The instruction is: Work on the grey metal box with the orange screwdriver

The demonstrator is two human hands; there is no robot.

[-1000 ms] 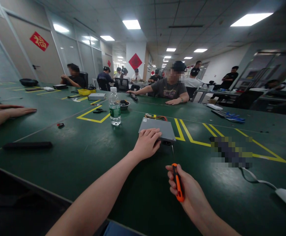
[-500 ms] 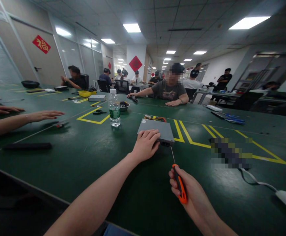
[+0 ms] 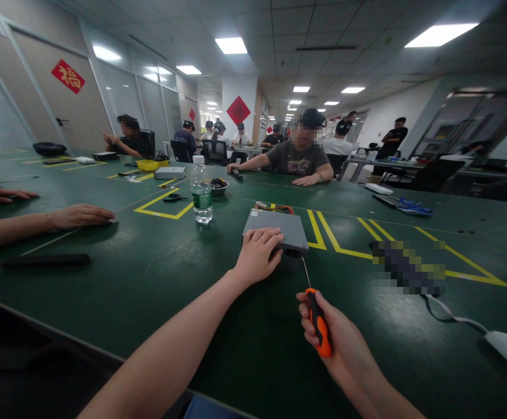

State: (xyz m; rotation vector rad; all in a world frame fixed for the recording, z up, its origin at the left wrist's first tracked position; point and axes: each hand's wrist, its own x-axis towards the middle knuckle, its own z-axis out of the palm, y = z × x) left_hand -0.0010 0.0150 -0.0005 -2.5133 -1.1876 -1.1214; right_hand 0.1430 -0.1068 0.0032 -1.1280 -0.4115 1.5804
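A grey metal computer power supply lies on the green tabletop in front of me, its coloured cables bunched at the far side. My left hand rests over its near left part, fingers bent across the top and the thumb side against the near edge. In my right hand is a screwdriver with an orange and black handle, gripped with closed fingers. Its thin shaft slants up and away, its tip at the power supply's near right corner. Whether the tip touches a screw is too small to tell.
A water bottle stands left of the power supply, a metal bowl behind it. A black bar lies left, near another person's hand. Right are a blurred dark object and a white cable. A person sits opposite.
Both my hands, the power supply and the screwdriver hold nearly the same place; the view has shifted slightly. The neighbour's hand at left has lowered onto a small thing on the table.
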